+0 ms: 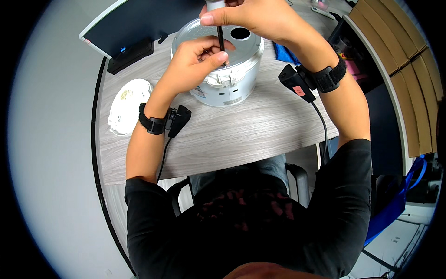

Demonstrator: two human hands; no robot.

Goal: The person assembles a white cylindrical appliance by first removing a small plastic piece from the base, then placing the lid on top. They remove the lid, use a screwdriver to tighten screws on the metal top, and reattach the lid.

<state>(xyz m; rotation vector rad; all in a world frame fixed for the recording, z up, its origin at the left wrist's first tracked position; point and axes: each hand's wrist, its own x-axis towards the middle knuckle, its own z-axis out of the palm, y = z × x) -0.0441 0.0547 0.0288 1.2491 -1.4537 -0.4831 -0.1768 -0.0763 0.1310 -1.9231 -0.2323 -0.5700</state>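
Observation:
A round white appliance like a lidded tub (251,79) stands on the desk, with a silvery top plate (195,33) that has a dark round hole. My right hand (251,16) grips the pale handle of a screwdriver (220,35) held upright, its black shaft pointing down at the tub's near rim. Around the lower end of that shaft, the thumb and fingers of my left hand (193,63) are closed; whether they also pinch a screw is hidden. A white oval cover (127,109) lies at the left of the desk.
Behind the tub stands a dark monitor (148,21), with a black box (131,56) below it. A blue cloth (285,53) lies right of the tub. Cardboard boxes (413,102) are stacked at the right. Cables hang from the black devices strapped to both wrists.

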